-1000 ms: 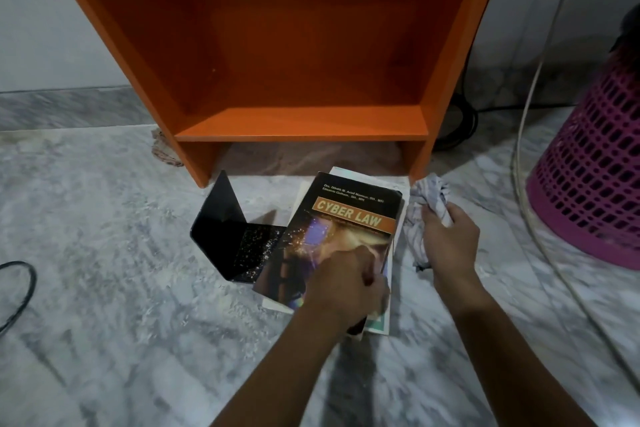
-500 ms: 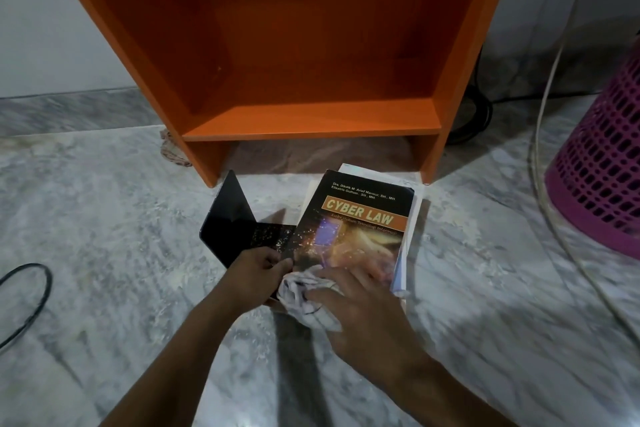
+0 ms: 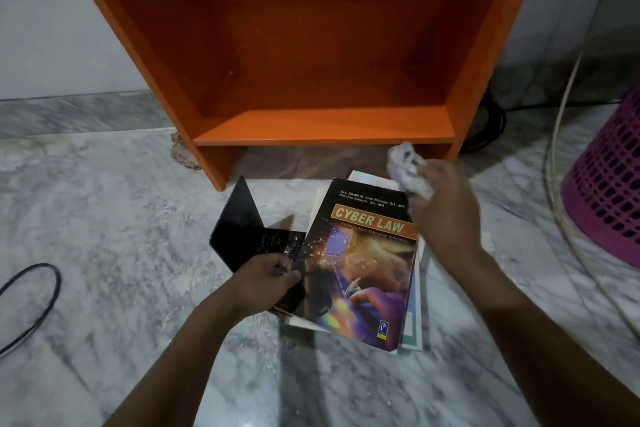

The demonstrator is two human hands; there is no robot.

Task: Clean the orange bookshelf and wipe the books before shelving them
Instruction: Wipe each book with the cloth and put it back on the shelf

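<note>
The orange bookshelf [image 3: 311, 55] stands empty against the wall, its lowest board just above the floor. In front of it a dark "Cyber Law" book [image 3: 360, 260] lies on top of a small stack of books on the marble floor. My left hand [image 3: 266, 281] grips the book's lower left edge. My right hand [image 3: 446, 215] holds a crumpled grey-white cloth [image 3: 408, 170] over the book's upper right corner.
A black metal bookend [image 3: 242, 229] stands left of the stack. A pink perforated basket [image 3: 609, 180] sits at the right, with a white cable [image 3: 561, 135] curving past it. A black cable loop [image 3: 31, 302] lies at the far left. Black cords [image 3: 491, 125] coil behind the shelf.
My right hand swept the cloth from the book's lower edge up to its top right corner. My left hand stayed at the lower left edge. The camera moved closer.
</note>
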